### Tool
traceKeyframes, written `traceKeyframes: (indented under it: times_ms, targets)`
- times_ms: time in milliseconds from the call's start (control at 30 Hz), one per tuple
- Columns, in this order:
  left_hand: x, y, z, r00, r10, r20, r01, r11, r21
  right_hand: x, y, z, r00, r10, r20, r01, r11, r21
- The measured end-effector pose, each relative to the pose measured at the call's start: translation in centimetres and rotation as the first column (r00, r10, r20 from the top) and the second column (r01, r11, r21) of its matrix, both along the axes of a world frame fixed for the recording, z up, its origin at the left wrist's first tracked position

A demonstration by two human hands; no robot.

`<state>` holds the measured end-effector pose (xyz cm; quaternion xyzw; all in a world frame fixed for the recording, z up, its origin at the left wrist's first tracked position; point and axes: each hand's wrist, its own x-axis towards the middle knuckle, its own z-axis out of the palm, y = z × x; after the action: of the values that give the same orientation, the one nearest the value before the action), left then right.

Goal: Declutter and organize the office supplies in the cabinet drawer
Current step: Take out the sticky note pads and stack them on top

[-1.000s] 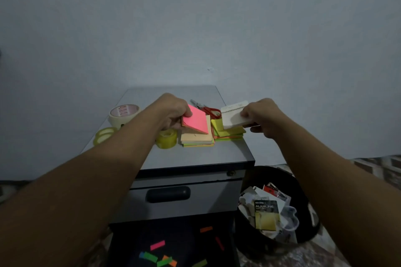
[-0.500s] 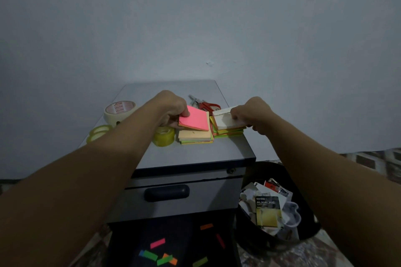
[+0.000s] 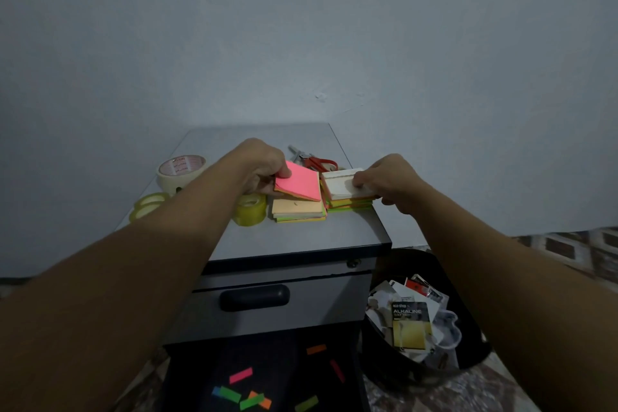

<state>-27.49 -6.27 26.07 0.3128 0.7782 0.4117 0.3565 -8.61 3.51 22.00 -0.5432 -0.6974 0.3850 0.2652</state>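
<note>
On the grey cabinet top [image 3: 334, 234], my left hand [image 3: 257, 165] pinches a pink sticky-note pad [image 3: 297, 185], tilted just above an orange-topped stack of pads [image 3: 296, 211]. My right hand [image 3: 388, 177] holds a white pad [image 3: 341, 186] that lies on a second, yellow and green stack [image 3: 349, 204] near the right edge. Below, the open lower drawer [image 3: 267, 378] is dark and holds several loose coloured paper flags [image 3: 240, 375].
A wide masking-tape roll [image 3: 179, 172], clear tape rolls [image 3: 148, 206] and a yellowish tape roll [image 3: 250, 214] sit left of the stacks. Red-handled scissors [image 3: 316, 162] lie behind them. A black bin [image 3: 424, 321] with packaging stands right of the cabinet. The upper drawer [image 3: 267, 301] is closed.
My right hand lowered the white pad from the air onto the right stack. My left hand brought the pink pad down closer to the left stack.
</note>
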Motion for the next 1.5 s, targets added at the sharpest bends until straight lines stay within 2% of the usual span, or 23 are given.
traceKeyframes:
  times_ms: [100,200,433,567,700,800,933,967,1100,1267,1500]
  targets:
    - [-0.3,0.1,0.3,0.998,0.016,0.066,-0.017,1.0,0.012,-0.2,0.0,-0.3,1.0,-0.003,-0.014,0.002,1.0,-0.009]
    - [-0.3,0.3,0.7,0.981,0.019,0.195,-0.034,0.997,0.075,-0.2,-0.1,-0.4,0.999,-0.002,-0.041,0.002,1.0,-0.006]
    - [2.3,0.8,0.7,0.927,-0.046,0.373,-0.02,0.985,0.172,0.7,-0.3,-1.0,0.963,-0.08,-0.257,0.051,0.992,-0.117]
    - [3.8,1.8,0.3,0.9,-0.055,0.432,-0.04,0.978,0.207,0.9,-0.3,-1.0,0.94,-0.122,-0.317,0.064,0.98,-0.187]
    - [5.2,2.6,-0.2,0.936,-0.027,0.351,-0.042,0.981,0.189,1.2,-0.3,-0.9,0.917,-0.171,-0.359,0.079,0.963,-0.257]
    - [5.7,3.2,-0.5,0.97,0.022,0.241,-0.068,0.98,0.187,1.4,-0.5,-0.8,0.915,-0.147,-0.375,0.056,0.968,-0.244]
    - [5.5,3.8,-0.9,0.99,0.136,-0.046,-0.126,0.976,0.178,1.4,-0.6,-0.6,0.936,-0.083,-0.341,0.026,0.986,-0.166]
    - [5.4,3.7,-0.9,0.987,0.144,-0.072,-0.13,0.976,0.175,1.3,-0.5,-0.6,0.942,-0.071,-0.327,0.023,0.988,-0.15]
    - [5.3,3.4,-1.4,0.996,0.077,0.043,-0.081,0.992,0.101,1.5,-0.7,-0.8,0.946,-0.072,-0.317,0.032,0.991,-0.13]
    - [4.5,2.1,-0.9,1.0,0.031,-0.002,-0.03,0.994,0.108,1.8,-1.1,-0.5,0.943,-0.078,-0.324,0.037,0.991,-0.129]
    - [3.2,-3.2,0.9,0.994,0.007,-0.111,0.016,0.979,0.205,2.5,-2.4,0.3,0.976,-0.054,-0.212,0.087,0.985,0.148]
